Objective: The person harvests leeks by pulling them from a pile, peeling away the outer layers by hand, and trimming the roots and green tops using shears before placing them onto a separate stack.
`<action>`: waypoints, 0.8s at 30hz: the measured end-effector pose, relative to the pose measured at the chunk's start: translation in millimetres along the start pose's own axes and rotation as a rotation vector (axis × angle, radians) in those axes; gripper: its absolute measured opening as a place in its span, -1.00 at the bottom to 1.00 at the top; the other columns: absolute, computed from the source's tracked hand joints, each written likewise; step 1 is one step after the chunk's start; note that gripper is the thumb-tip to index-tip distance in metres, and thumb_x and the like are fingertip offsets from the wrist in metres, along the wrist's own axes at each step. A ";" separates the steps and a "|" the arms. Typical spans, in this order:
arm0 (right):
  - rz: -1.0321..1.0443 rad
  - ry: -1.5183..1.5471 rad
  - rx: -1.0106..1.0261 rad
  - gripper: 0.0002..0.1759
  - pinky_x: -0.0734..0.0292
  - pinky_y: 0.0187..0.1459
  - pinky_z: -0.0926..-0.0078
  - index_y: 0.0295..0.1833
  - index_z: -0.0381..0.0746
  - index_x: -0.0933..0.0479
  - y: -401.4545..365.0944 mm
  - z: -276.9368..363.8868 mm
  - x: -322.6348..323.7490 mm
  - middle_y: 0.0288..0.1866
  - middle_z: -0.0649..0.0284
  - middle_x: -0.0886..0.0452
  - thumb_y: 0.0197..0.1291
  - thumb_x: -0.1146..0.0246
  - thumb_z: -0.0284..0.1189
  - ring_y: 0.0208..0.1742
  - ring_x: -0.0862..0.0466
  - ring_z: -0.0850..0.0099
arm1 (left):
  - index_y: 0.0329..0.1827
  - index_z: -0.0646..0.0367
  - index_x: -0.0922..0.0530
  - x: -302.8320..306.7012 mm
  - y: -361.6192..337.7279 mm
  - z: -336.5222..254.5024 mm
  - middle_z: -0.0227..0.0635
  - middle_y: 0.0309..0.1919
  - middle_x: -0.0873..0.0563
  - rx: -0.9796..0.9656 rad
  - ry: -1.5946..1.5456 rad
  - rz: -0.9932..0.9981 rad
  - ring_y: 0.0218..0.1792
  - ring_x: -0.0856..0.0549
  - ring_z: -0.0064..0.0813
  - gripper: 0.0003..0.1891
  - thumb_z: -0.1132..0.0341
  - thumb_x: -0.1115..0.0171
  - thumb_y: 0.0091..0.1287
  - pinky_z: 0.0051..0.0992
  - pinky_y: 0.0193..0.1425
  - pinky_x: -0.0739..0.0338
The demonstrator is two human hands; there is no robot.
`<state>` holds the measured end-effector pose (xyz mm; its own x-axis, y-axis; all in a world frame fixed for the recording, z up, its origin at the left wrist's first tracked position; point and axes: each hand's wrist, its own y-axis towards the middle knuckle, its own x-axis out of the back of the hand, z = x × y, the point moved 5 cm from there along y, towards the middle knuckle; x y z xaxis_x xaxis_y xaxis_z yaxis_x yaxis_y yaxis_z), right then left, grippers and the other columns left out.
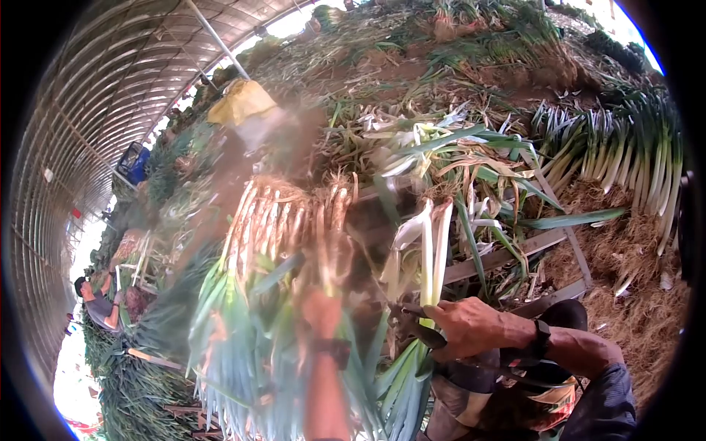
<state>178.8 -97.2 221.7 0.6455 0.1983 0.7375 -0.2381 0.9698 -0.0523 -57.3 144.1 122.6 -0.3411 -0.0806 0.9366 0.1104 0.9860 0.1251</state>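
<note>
Long green onions [272,220] lie in a row before me, roots and pale stems away from me, leaves toward me. My left hand [321,312], smeared by motion, is over the lower stems at the right of this row; its fingers do not show clearly. My right hand [471,327] is closed around a dark-handled tool [425,332], whose working end is hard to make out. Two peeled white stems [434,250] stand right at its fingertips, with green leaves [403,389] running down below the hand.
Stripped leaves [456,147] are heaped beyond a wooden frame [507,257]. Cleaned green onions [618,147] lie at the right above loose root trimmings [625,294]. A yellow sack [239,103] is at the upper left. Another person [101,303] sits at the far left beside more onions.
</note>
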 end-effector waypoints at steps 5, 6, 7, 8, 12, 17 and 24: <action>-0.050 0.043 -0.028 -0.27 -0.63 -0.20 0.01 0.12 -0.37 -0.41 -14.0 -3.5 7.5 -0.15 -0.09 -0.65 0.03 -0.46 -0.05 -0.19 -0.71 -0.13 | 0.05 0.28 -0.67 8.0 -46.0 -11.4 0.06 -0.17 -0.79 -0.047 -0.317 0.032 -0.10 -0.78 -0.01 -0.53 0.24 -0.45 0.07 -0.19 0.07 -0.61; -0.036 0.043 -0.043 -0.23 -0.64 -0.19 0.01 0.18 -0.36 -0.41 -15.2 -5.3 6.0 -0.12 -0.10 -0.66 0.03 -0.46 -0.04 -0.18 -0.71 -0.13 | 0.06 0.28 -0.66 9.2 -55.0 -13.2 0.05 -0.15 -0.79 -0.017 -0.293 0.032 -0.07 -0.78 -0.02 -0.52 0.25 -0.44 0.07 -0.20 0.10 -0.61; -0.051 0.057 -0.022 -0.20 -0.66 -0.17 0.03 0.26 -0.32 -0.40 -15.2 -4.2 4.2 -0.09 -0.10 -0.66 0.03 -0.46 -0.03 -0.17 -0.71 -0.12 | 0.07 0.28 -0.66 10.3 -64.6 -18.9 0.06 -0.10 -0.78 -0.041 -0.302 0.066 -0.04 -0.77 0.00 -0.51 0.26 -0.44 0.06 -0.20 0.13 -0.60; -0.070 0.068 -0.002 -0.15 -0.67 -0.16 0.04 0.34 -0.28 -0.38 -14.5 -2.4 1.7 -0.06 -0.10 -0.66 0.03 -0.45 -0.03 -0.16 -0.72 -0.12 | 0.08 0.27 -0.66 11.5 -69.9 -25.9 0.07 -0.06 -0.78 -0.071 -0.314 0.099 -0.01 -0.76 0.02 -0.50 0.27 -0.43 0.04 -0.20 0.16 -0.60; 0.075 -0.181 0.012 -0.33 -0.69 -0.34 0.23 0.41 -0.08 -0.48 -12.1 -22.4 -27.6 -0.10 0.10 -0.69 0.25 -0.36 -0.06 -0.27 -0.75 0.16 | 0.09 0.17 -0.72 3.3 -78.2 -58.9 0.04 -0.13 -0.79 -0.069 -0.398 0.190 -0.06 -0.76 0.08 -0.49 0.18 -0.49 0.05 -0.09 0.09 -0.60; -0.033 0.126 -0.078 -0.50 -0.20 -0.54 0.14 -0.61 -0.33 -0.39 -12.2 -22.8 -22.0 -0.72 0.12 -0.21 -0.06 -0.48 -0.18 -0.66 -0.25 0.25 | 0.35 0.21 -0.51 -82.1 -53.1 -18.5 0.00 0.20 -0.60 -0.125 -0.235 0.335 0.21 -0.57 0.03 -0.39 0.07 -0.32 0.29 -0.06 0.34 -0.43; 0.013 0.120 0.047 -0.64 -0.41 -0.40 0.19 -0.34 -0.31 -0.58 -8.2 -16.7 -24.0 -0.52 0.10 -0.47 0.17 -0.42 -0.21 -0.46 -0.45 0.22 | 0.48 0.38 -0.41 -15.5 -79.2 -58.9 0.21 0.34 -0.56 -0.042 -0.193 0.596 0.32 -0.54 0.18 -0.38 0.08 -0.22 0.53 0.08 0.44 -0.39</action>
<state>177.4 -107.6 193.2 0.7237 0.2288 0.6511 -0.2789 0.9599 -0.0273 -5.8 58.6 117.4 -0.3717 0.5129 0.7738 0.3688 0.8465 -0.3840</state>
